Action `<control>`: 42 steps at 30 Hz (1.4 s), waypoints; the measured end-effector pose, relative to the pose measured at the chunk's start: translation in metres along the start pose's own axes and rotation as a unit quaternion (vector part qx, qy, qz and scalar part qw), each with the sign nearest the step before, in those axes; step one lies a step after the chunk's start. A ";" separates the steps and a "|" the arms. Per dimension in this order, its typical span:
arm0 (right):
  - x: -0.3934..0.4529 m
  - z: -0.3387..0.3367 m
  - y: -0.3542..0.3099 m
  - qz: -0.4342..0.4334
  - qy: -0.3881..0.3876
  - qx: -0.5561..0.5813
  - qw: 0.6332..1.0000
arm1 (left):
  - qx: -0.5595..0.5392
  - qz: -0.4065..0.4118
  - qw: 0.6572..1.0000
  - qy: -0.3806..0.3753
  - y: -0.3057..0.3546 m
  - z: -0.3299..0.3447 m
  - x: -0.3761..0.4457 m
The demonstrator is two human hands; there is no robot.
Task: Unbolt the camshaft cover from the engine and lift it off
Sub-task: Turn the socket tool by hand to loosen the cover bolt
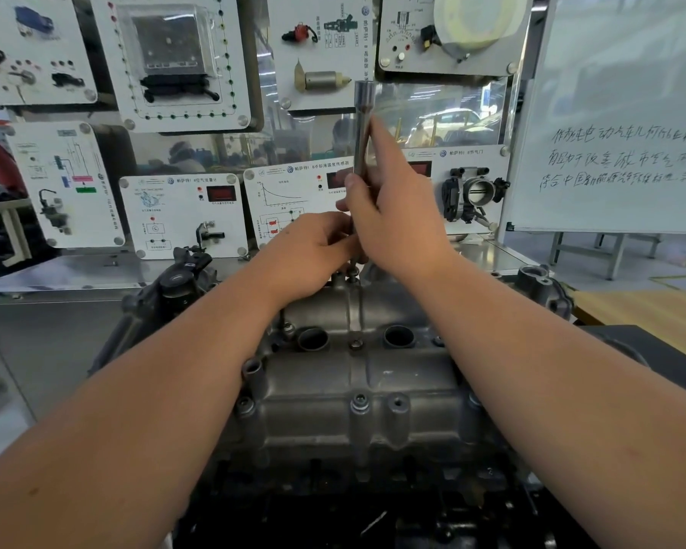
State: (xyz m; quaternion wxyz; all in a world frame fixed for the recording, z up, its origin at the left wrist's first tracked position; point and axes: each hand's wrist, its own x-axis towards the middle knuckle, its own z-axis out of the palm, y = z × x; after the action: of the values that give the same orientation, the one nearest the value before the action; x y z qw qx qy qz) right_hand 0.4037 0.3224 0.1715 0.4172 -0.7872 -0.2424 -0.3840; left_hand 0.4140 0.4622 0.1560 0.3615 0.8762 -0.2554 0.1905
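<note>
The grey cast camshaft cover (357, 374) lies on top of the engine in the middle of the view, with two round wells and several bolts along its edges. A long metal socket extension (362, 124) stands upright over the cover's far edge. My right hand (389, 215) grips its shaft, with one finger stretched up along it. My left hand (313, 251) pinches the tool's lower end just above a far-edge bolt (352, 276). One bolt (359, 402) sits at the near edge and another (355, 343) between the wells.
Behind the engine stands a wall of white training panels (183, 212) with sensors and a throttle body (474, 196). A whiteboard (618, 124) with handwriting is at the right. A wooden table (650, 311) lies to the right, and a metal bench top (56, 322) to the left.
</note>
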 end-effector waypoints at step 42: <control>0.001 -0.001 -0.002 0.016 -0.005 0.017 1.000 | -0.023 0.000 1.000 0.001 0.001 0.001 0.001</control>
State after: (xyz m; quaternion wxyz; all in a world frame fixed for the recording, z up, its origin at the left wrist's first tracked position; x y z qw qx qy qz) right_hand 0.4022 0.3223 0.1736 0.4354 -0.7856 -0.2390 -0.3689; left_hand 0.4144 0.4606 0.1567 0.3815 0.8677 -0.2593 0.1855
